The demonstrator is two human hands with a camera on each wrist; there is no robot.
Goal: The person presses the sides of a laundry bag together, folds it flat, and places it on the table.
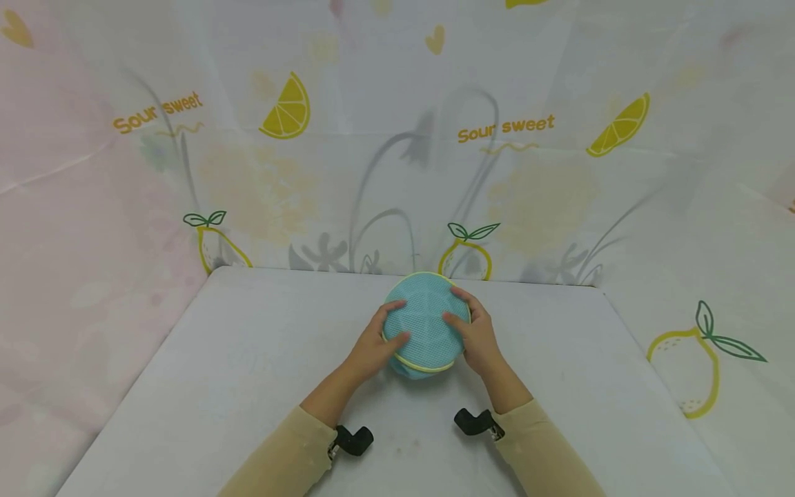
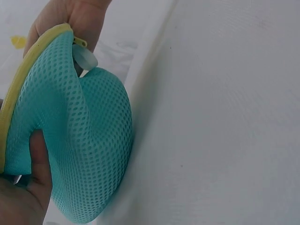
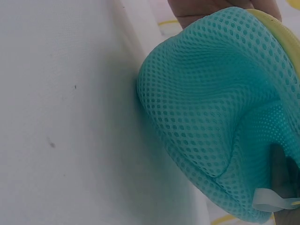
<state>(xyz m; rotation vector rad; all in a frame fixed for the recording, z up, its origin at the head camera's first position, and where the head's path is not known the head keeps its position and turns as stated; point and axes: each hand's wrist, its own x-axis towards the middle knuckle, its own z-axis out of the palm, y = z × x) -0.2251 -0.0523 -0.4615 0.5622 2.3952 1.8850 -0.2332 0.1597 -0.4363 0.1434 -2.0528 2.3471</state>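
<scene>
A lemon-print backdrop (image 1: 373, 76) stands behind one white table (image 1: 267, 331). Toward the table's far side, one turquoise mesh laundry bag (image 1: 425, 321) sits between two hands: the left hand (image 1: 373, 348) and right hand (image 1: 481, 338) grip opposite sides, probably to steady its soft, round shape. One yellow zipper pull (image 2: 80, 42) shows at the rim.
</scene>
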